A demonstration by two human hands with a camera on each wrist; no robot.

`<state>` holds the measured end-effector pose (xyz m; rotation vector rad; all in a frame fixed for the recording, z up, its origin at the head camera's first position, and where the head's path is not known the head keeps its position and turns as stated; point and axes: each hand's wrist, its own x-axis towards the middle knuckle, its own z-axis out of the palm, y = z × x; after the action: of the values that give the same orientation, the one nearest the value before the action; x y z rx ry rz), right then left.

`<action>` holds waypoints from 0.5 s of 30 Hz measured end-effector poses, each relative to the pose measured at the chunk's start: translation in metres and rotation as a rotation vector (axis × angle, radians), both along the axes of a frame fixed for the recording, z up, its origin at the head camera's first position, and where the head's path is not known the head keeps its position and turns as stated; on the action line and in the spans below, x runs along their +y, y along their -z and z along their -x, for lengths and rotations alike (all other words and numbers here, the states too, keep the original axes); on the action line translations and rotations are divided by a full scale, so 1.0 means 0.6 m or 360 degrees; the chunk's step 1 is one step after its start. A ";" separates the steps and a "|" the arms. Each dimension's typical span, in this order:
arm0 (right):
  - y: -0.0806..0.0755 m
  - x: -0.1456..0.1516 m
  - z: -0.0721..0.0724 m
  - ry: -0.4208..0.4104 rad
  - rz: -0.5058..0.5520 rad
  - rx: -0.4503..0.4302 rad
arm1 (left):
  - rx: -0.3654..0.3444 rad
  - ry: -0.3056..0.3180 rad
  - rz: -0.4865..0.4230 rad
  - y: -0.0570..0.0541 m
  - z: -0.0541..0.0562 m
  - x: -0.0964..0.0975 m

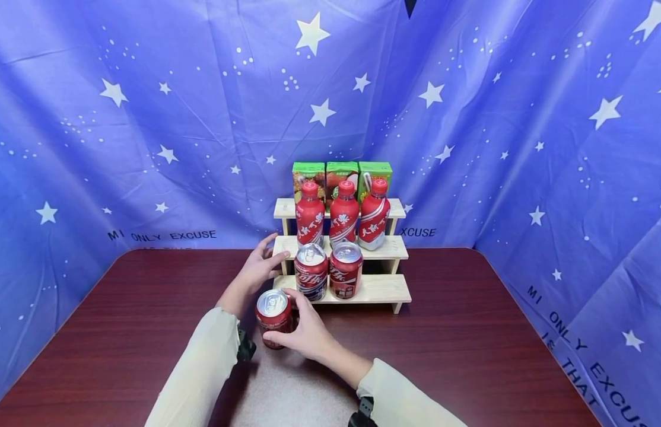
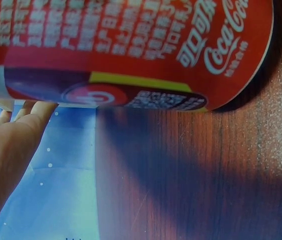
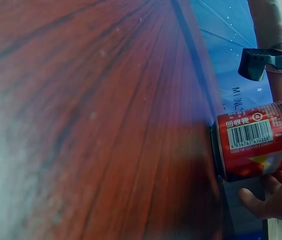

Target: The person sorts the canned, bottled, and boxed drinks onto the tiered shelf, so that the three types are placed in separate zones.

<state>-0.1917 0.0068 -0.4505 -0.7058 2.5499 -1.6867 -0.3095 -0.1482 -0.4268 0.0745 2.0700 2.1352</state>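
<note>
A red Coca-Cola can (image 1: 273, 323) stands at the front left of the stepped wooden stand (image 1: 381, 289), and my right hand (image 1: 307, 332) grips it between thumb and fingers. In the right wrist view the can (image 3: 253, 137) shows its barcode, its base close to the tabletop. My left hand (image 1: 256, 270) holds the left end of the stand's middle step, thumb in front and fingers behind. Part of that hand (image 2: 11, 142) is hidden by the can (image 2: 131, 55) in the left wrist view. Two more cola cans, a left one (image 1: 311, 276) and a right one (image 1: 346, 273), stand on the lowest step.
Three red bottles (image 1: 344, 216) line the middle step. Behind them, three green juice cartons (image 1: 309, 172) stand on the top step. The stand sits toward the back of the dark red wooden table (image 1: 469, 356), before a blue star-patterned curtain (image 1: 229, 118).
</note>
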 end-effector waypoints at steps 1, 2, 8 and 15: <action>0.001 -0.003 0.000 0.0012 -0.0013 -0.0001 | 0.0000 0.0002 0.0005 0.000 0.000 0.000; 0.001 -0.005 0.001 0.0026 -0.0024 0.0001 | 0.0001 0.0004 0.0011 0.000 0.000 0.000; 0.008 -0.021 0.003 0.0106 -0.0043 0.0044 | -0.0015 0.0008 0.0020 -0.010 -0.007 0.003; 0.007 -0.035 -0.002 0.0204 -0.0023 0.0051 | -0.0008 -0.0007 0.0030 0.003 0.002 0.001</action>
<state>-0.1904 -0.0141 -0.4544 -0.5848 2.6802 -1.7038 -0.3105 -0.1477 -0.4283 0.0621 2.0893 2.1157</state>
